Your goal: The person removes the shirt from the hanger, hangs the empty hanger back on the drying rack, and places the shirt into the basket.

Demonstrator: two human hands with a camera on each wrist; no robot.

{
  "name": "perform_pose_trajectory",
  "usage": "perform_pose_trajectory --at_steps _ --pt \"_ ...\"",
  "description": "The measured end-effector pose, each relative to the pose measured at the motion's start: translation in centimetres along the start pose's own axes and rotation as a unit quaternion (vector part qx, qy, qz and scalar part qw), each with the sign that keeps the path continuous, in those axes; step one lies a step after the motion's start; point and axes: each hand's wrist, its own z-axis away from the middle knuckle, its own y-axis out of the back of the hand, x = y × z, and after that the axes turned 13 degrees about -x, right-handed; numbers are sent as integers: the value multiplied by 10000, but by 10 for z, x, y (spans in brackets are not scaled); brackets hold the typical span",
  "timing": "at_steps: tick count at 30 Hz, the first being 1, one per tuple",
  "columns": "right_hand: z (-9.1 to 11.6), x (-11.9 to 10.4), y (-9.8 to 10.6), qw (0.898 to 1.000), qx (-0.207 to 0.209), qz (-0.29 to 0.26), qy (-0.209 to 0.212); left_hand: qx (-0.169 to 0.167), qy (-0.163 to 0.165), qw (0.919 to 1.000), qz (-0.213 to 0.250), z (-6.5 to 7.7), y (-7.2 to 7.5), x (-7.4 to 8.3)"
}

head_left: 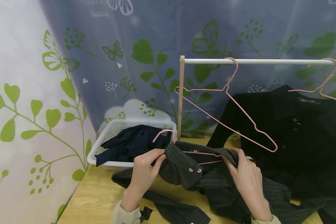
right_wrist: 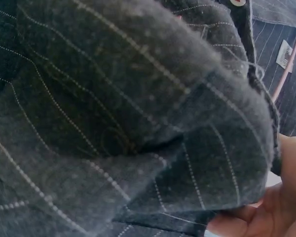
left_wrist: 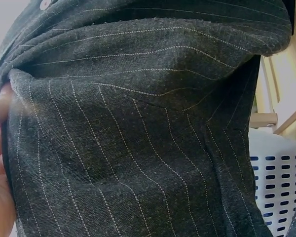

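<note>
A dark pinstriped shirt [head_left: 184,168] with pale buttons is spread between both hands over the wooden table. My left hand [head_left: 145,169] pinches its collar edge on the left; my right hand [head_left: 245,174] grips the opposite edge of the neck opening. A pink hanger [head_left: 164,132] sits inside the shirt, its hook rising past the collar near the left fingers and its bars showing within the opening. In the left wrist view the striped cloth [left_wrist: 128,133] fills most of the picture. The right wrist view shows fingers [right_wrist: 237,224] holding the fabric, with a white label [right_wrist: 284,53] inside.
A white basket [head_left: 93,152] holding dark navy clothing [head_left: 137,141] stands at the back left. Behind the hands, a rack with a white rod [head_left: 207,61] and wooden post [head_left: 180,102] carries a bare pink hanger [head_left: 249,119]. A black garment [head_left: 271,130] is at the right.
</note>
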Motion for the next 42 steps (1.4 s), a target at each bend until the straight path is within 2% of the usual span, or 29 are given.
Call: perform_pose_trajectory --at_steps 3,7,12,18,20,25,26,28,33,35,36,37,40,42 --pt "0 2 3 9999 138 -23 60 -11 -4 10000 31 0 1 -2" --pt "-1 6 9 9994 120 -322 42 -77 56 9999 86 0 4 -4" --pt "-3 12 21 9947 -524 -889 44 48 47 10000 33 2 10 -9" --pt "-5 18 30 9749 -1485 -1610 390 92 228 9996 124 2 16 -14" --pt "-4 18 32 9719 -1566 -1689 482 116 259 9995 159 3 18 -15" --pt "-2 17 34 9733 -1474 -1654 598 157 219 9995 186 2 21 -14" --pt "-2 18 36 9695 -1567 -1764 660 171 202 9995 181 2 22 -14" --pt "-1 22 39 9536 -1940 -2114 909 198 222 9994 180 2 24 -14" --pt "0 32 47 8927 -2979 -3039 1483 250 301 9991 132 3 26 -16" --pt "1 33 47 8848 -3018 -3237 1461 257 278 9992 161 2 27 -17" --pt "1 33 47 8876 -2931 -3264 1404 262 250 9992 194 2 27 -16" --pt "1 31 46 8958 -2754 -3217 1351 268 211 9991 238 2 27 -16" --pt "0 25 40 9369 -1927 -2722 1050 308 66 9989 356 1 26 -15" --pt "-1 19 36 9652 -1317 -2123 770 357 -38 9986 394 0 25 -14"
